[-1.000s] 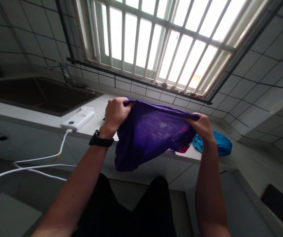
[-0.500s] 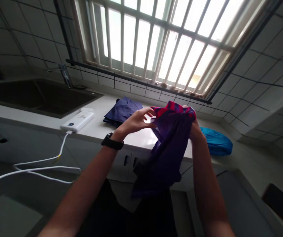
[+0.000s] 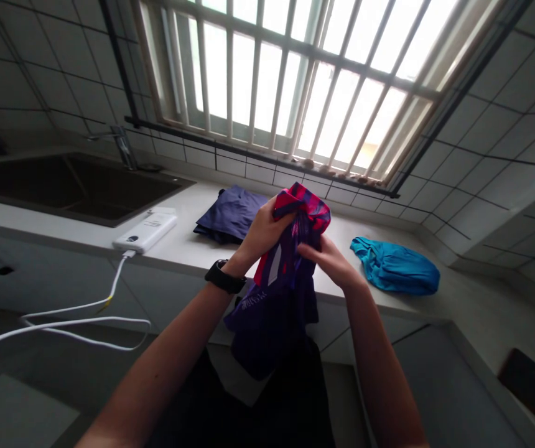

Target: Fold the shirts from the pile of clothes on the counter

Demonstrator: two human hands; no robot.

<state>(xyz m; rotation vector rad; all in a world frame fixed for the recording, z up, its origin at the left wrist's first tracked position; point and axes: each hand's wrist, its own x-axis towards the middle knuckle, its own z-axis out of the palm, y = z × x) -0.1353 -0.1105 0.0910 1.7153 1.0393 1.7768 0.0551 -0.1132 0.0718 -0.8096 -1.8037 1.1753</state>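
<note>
A dark purple garment (image 3: 272,323) with red stripes and small pale lettering hangs in front of the counter, its red-striped end bunched at the top. My left hand (image 3: 267,230) grips that bunched end from the left, its fingers closed on the cloth. At the right side of the bunch my right hand (image 3: 330,258) holds the fabric, with its thumb in front and its other fingers partly hidden behind the cloth. Behind my left hand, a folded dark blue cloth (image 3: 230,214) lies on the counter. A bunched bright blue cloth (image 3: 395,266) rests to the right of my right hand.
On the white counter (image 3: 186,239), a white power bank (image 3: 146,230) has a white cable (image 3: 120,274) plugged in and hanging down. A dark sink (image 3: 81,186) with a tap (image 3: 124,148) is at left. Low at right lies a dark flat object (image 3: 529,384). A barred window rises behind.
The garment and my right hand have moved left. My left hand has closed on the striped end, bringing lettering and a pale patch into view. More of the bright blue cloth shows.
</note>
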